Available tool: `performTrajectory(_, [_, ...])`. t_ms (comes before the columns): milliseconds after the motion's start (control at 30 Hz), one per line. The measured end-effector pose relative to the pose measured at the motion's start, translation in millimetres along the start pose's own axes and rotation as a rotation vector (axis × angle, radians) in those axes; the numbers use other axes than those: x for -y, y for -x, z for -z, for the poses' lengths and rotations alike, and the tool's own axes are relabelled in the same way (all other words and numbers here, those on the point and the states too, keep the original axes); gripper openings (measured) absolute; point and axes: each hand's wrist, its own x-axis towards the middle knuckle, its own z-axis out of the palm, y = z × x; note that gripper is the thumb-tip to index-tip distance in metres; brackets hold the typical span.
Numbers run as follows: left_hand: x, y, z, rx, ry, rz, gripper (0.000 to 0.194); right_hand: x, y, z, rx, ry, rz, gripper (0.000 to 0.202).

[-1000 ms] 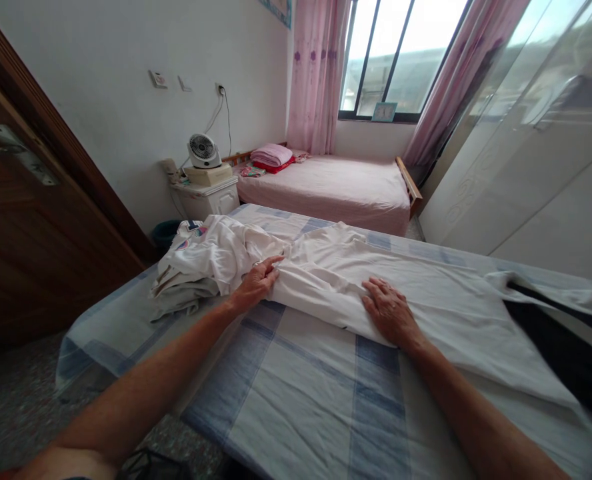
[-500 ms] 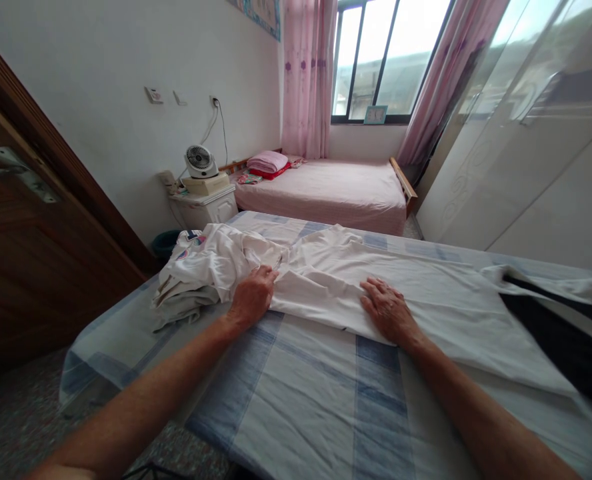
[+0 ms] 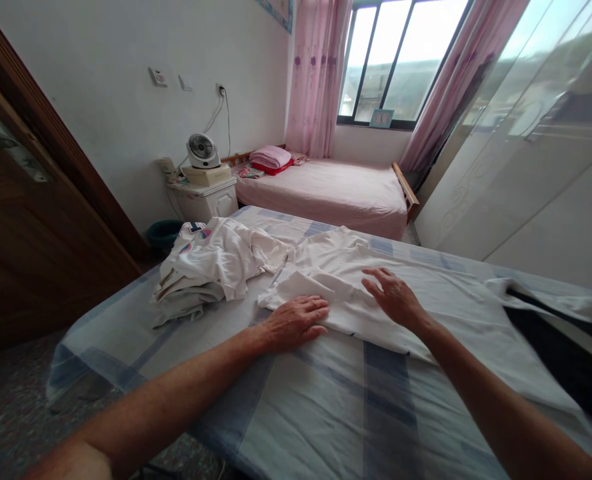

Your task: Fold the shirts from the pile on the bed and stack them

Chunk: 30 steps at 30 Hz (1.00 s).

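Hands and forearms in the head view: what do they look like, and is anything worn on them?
The left hand and right hand are ungloved human hands. Both wrists and forearms are bare: no sleeve, watch or bracelet shows. Nails are too small to describe.

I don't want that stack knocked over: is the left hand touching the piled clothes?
Apart. The head view shows a strip of blue-and-white cloth between the left hand and the piled clothes.

Legible text: none could be read. Blue-framed piece, between one and two o'clock: its face was too small to read. Printed white garment, nine o'clock: its marks were unreadable. Wall plate, between ten and eleven o'clock: its markings were unclear.
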Motion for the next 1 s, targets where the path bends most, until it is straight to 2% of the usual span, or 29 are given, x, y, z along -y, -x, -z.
performTrajectory(67, [0,1,-0.6,0.004,0.003,0.004,0.040,20,-21,2,0.077,0.022,0.026,0.036])
performTrajectory(167, [1,2,-1.8,0.011,-0.003,0.007,0.040,47,-51,-8,0.257,-0.002,-0.010,0.036])
performTrajectory(267, [2,3,-3.5,0.001,-0.008,0.010,0.042,61,-70,-22,0.303,-0.112,-0.054,0.036])
performTrajectory(367, [3,3,-3.3,-0.021,0.022,0.003,0.040,60,-75,-28,0.185,-0.275,-0.024,0.027])
performTrajectory(433, [2,3,-1.8,-0.032,0.041,0.008,0.039,57,-74,-26,0.135,-0.526,-0.061,0.023])
performTrajectory(533, [1,2,0.8,-0.040,0.055,0.024,0.039,54,-70,-20,0.259,-0.849,-0.168,0.029])
performTrajectory(600, [0,2,1.4,-0.048,0.059,0.032,0.039,57,-70,-18,0.376,-0.912,-0.216,0.032])
performTrajectory(667, [-1,2,0.7,-0.057,0.052,0.047,0.040,62,-72,-18,0.412,-0.990,-0.236,0.033])
performTrajectory(800, [0,3,-3.4,-0.080,0.000,0.163,0.051,64,-77,-17,0.247,-1.252,-0.259,0.035])
performTrajectory(867, [1,3,-5.2,-0.080,-0.021,0.241,0.054,61,-77,-14,0.191,-1.308,-0.228,0.038])
performTrajectory(1000, [1,1,-4.5,-0.082,-0.053,0.344,0.049,54,-72,-5,0.252,-1.220,-0.088,0.047])
